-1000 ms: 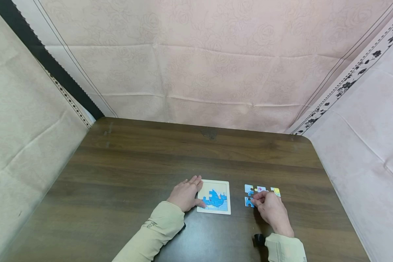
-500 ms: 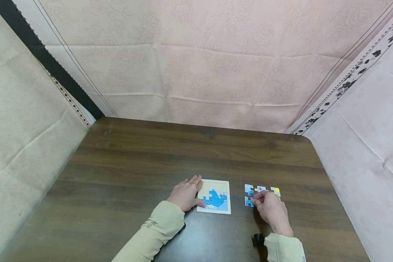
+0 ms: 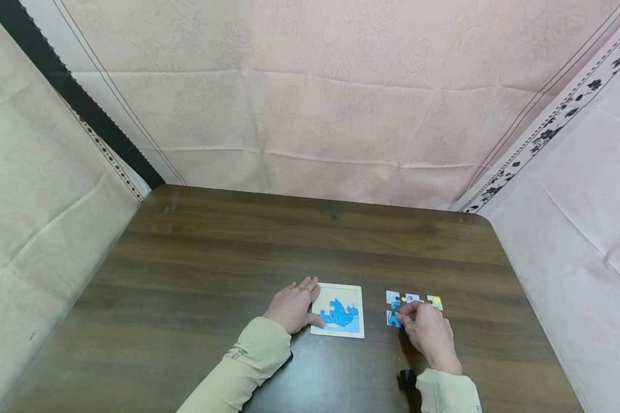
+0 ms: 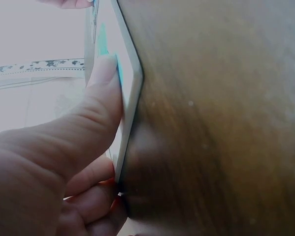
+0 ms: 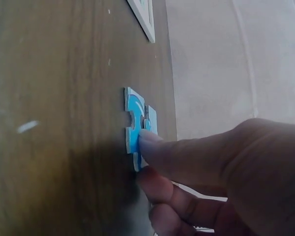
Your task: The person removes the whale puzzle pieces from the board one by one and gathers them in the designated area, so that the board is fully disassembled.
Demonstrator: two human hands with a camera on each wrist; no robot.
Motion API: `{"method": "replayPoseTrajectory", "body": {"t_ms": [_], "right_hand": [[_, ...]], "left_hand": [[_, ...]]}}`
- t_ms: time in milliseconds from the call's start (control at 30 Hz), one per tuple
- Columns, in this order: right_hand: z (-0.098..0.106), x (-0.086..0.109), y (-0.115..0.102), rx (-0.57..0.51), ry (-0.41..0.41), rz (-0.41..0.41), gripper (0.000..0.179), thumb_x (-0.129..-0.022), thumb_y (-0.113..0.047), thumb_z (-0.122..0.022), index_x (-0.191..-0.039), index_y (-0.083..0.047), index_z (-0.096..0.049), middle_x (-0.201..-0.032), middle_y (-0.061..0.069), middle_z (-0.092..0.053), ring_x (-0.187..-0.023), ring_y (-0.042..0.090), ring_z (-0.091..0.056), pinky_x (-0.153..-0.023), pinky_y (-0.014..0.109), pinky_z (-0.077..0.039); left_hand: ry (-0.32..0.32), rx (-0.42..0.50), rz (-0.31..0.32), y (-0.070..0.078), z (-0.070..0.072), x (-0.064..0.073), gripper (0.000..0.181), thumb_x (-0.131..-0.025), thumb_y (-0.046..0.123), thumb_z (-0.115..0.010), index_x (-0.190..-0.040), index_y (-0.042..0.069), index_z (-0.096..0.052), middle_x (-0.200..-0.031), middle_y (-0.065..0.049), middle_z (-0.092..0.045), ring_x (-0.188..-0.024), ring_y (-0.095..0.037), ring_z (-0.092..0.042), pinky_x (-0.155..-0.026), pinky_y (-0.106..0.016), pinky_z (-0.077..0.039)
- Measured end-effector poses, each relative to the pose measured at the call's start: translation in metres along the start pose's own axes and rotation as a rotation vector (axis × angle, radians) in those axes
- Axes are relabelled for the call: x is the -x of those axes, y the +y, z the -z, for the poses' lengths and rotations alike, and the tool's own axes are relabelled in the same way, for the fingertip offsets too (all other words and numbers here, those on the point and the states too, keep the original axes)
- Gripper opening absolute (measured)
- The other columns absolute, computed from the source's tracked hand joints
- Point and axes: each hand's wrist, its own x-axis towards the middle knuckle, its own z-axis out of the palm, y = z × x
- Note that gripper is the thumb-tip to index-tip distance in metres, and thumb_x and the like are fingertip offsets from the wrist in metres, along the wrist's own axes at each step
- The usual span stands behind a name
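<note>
A square jigsaw board (image 3: 337, 334) with a pale frame lies on the table, partly filled with blue pieces (image 3: 343, 316). My left hand (image 3: 291, 307) rests along its left side, fingers stretched toward the far corner. In the left wrist view, the thumb (image 4: 104, 73) presses on the board's face, while the other fingers (image 4: 95, 199) lie at its edge. To the right, my right hand (image 3: 427, 331) is over loose puzzle pieces. Its thumb (image 5: 152, 142) lies on a blue puzzle piece (image 5: 133, 110), with the index finger bent at the piece's near edge.
Several other puzzle pieces, one blue and white (image 3: 392, 296), one yellow (image 3: 436, 300), lie beyond my right hand, partly hidden by it. A brown wooden table (image 3: 212, 258) extends all around. Pale patterned cloth (image 3: 315, 103) hangs behind its far edge and at both sides.
Almost nothing differs: the right wrist and sleeve shift very slightly left, while the left hand, board and pieces stay in place.
</note>
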Motion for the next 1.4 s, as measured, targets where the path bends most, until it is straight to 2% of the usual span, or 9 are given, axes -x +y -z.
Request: {"method": "replayPoseTrajectory", "body": {"t_ms": [133,467,633,967,1200,1400], "right_hand": [[0.0,0.002,-0.002,0.019,0.038,0.026,0.007,-0.087,-0.018,-0.073,-0.086,-0.012,-0.069,-0.072,-0.004,-0.062,-0.067,0.015,-0.055,-0.067,0.04,-0.042],[-0.007,0.003,-0.004,0.065,0.158,0.157,0.005,-0.085,-0.013,-0.073,-0.082,-0.01,-0.071,-0.07,-0.006,-0.063,-0.068,0.016,-0.057,-0.063,0.043,-0.047],[-0.008,0.003,-0.004,0.035,0.167,0.149,0.004,-0.084,-0.011,-0.074,-0.081,-0.012,-0.07,-0.069,-0.006,-0.061,-0.067,0.017,-0.055,-0.061,0.04,-0.045],[-0.006,0.003,-0.006,-0.077,0.158,0.075,0.008,-0.086,-0.012,-0.074,-0.089,-0.009,-0.068,-0.072,-0.001,-0.059,-0.064,0.018,-0.052,-0.058,0.031,-0.04],[-0.009,0.006,-0.016,-0.119,0.161,0.131,0.007,-0.085,-0.011,-0.075,-0.088,-0.008,-0.069,-0.071,-0.002,-0.06,-0.065,0.016,-0.053,-0.059,0.031,-0.042],[-0.014,0.009,-0.029,-0.123,0.198,0.21,0.008,-0.083,-0.011,-0.076,-0.085,-0.011,-0.069,-0.069,-0.005,-0.058,-0.067,0.014,-0.052,-0.061,0.031,-0.042]], "left_hand": [[0.001,0.001,0.0,0.0,-0.001,0.0,0.084,-0.079,0.054,-0.073,-0.144,0.008,-0.047,-0.154,-0.007,-0.037,-0.142,-0.022,-0.031,-0.113,-0.043,-0.032],[0.001,0.002,0.01,0.001,0.0,0.0,0.084,-0.078,0.053,-0.074,-0.144,0.008,-0.047,-0.154,-0.006,-0.037,-0.142,-0.022,-0.031,-0.113,-0.043,-0.032],[0.0,0.009,0.016,0.001,0.0,0.001,0.085,-0.078,0.053,-0.074,-0.144,0.008,-0.047,-0.154,-0.006,-0.037,-0.143,-0.022,-0.031,-0.113,-0.043,-0.031],[0.002,0.003,0.012,0.001,0.001,0.002,0.085,-0.078,0.053,-0.074,-0.144,0.008,-0.047,-0.153,-0.006,-0.038,-0.142,-0.022,-0.031,-0.113,-0.041,-0.031],[0.001,0.007,0.014,0.001,-0.001,0.001,0.085,-0.078,0.054,-0.073,-0.145,0.008,-0.047,-0.154,-0.006,-0.037,-0.143,-0.021,-0.031,-0.113,-0.041,-0.031],[0.005,0.009,0.016,0.001,-0.001,0.001,0.085,-0.077,0.053,-0.074,-0.144,0.008,-0.047,-0.153,-0.006,-0.037,-0.142,-0.022,-0.031,-0.113,-0.042,-0.031]]}}
